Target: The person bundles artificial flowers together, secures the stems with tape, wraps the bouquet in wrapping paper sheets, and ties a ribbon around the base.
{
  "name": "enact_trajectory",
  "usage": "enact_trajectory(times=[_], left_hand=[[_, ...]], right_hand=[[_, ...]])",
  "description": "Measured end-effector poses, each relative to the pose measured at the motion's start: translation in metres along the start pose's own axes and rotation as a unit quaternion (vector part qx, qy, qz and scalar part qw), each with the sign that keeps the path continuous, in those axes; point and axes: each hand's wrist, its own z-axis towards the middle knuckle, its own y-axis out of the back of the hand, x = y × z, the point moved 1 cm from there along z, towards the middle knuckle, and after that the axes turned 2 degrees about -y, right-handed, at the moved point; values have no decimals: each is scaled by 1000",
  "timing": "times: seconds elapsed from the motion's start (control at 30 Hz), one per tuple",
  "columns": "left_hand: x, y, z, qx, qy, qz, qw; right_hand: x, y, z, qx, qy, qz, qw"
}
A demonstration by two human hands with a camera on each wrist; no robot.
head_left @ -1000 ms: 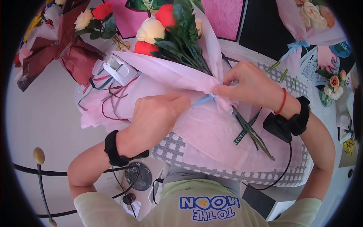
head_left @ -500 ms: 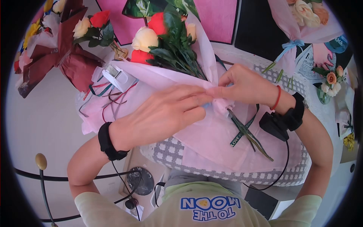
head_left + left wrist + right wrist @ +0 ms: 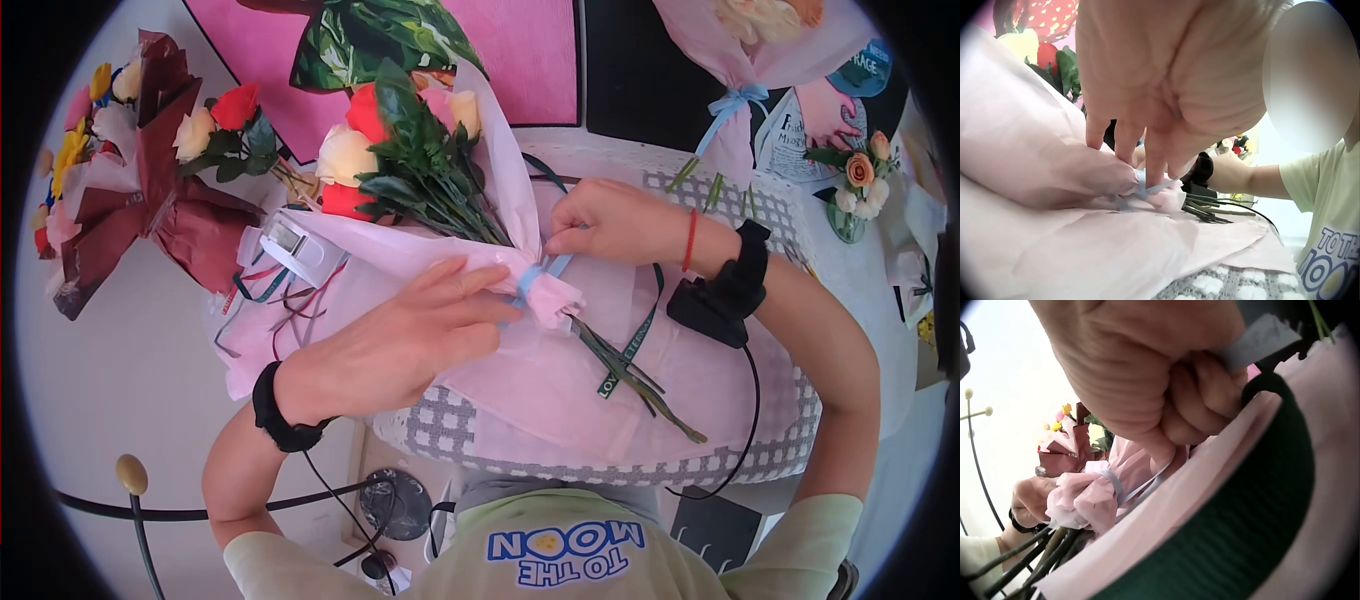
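Note:
A bouquet of red and cream roses (image 3: 347,155) lies in pale pink wrapping paper (image 3: 375,238), its bare green stems (image 3: 640,385) poking out below. Light blue ribbon (image 3: 526,283) circles the gathered neck of the paper. My left hand (image 3: 400,335) rests on the wrap with fingers extended, fingertips right at the ribbon band in the left wrist view. Across the neck, my right hand (image 3: 625,225) pinches a length of this ribbon, drawn taut from the band; a frayed ribbon end (image 3: 1266,342) sticks out past its curled fingers in the right wrist view.
A dark green lettered ribbon (image 3: 608,385) lies on the paper. Left are a white dispenser-like device (image 3: 300,250), loose ribbons and a burgundy-wrapped bouquet (image 3: 165,205). Back right are a pink-wrapped bouquet with a blue bow (image 3: 740,100) and small roses in a glass vase (image 3: 848,222).
My left hand first pulled ribbon out leftward, then met the right hand at the neck, and now lies flatter on the wrap. The right hand has drawn ribbon up and right.

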Motion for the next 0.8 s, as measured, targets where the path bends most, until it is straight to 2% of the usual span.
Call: enact_trajectory(times=[0.13, 0.2, 0.23, 0.3, 0.33, 0.4, 0.5, 0.7, 0.8], left_hand=[[0, 3, 1, -3, 10, -32, 999], [-3, 7, 1, -11, 22, -48, 999], [-3, 7, 1, -12, 23, -47, 999], [-2, 6, 2, -50, 35, -130, 990], [-3, 6, 3, -50, 34, -129, 990], [-3, 4, 3, -62, 44, -150, 986], [-2, 5, 1, -93, 48, -172, 980], [-1, 12, -2, -81, 21, -192, 978], [4, 13, -5, -80, 14, -228, 970]], right_hand=[[9, 5, -2, -47, -11, -25, 999], [24, 12, -5, -61, -37, 82, 994], [31, 13, -7, -61, -36, 82, 994], [49, 10, -14, -71, 70, -53, 994], [57, 7, -17, -72, 70, -54, 993], [70, -1, -23, -68, 15, -213, 974], [66, -8, -23, -80, -14, -193, 978], [67, -12, -24, -69, -39, -205, 976], [66, -12, -24, -86, -15, -180, 980]])
